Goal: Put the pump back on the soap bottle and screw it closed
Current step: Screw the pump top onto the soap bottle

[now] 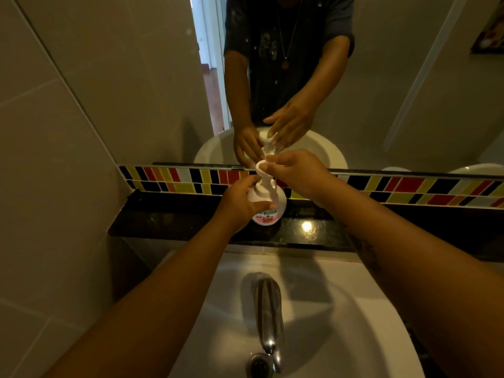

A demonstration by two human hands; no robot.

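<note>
Our white sink [354, 309] sits below the dark table [174, 222]. On its middle stands the soap bottle [276, 205], label too blurred to read. Our left hand [240, 205] wraps the bottle; our right hand [297, 173] pinches the pump [261, 168] on top.

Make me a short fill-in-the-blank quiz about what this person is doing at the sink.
1. The left hand grips the soap ____.
2. The right hand holds the white ____ on top.
3. The bottle stands on a dark ledge behind the ____.
4. Above the tile strip, a ____ shows the person's reflection.

Missing words: bottle; pump; sink; mirror
</note>
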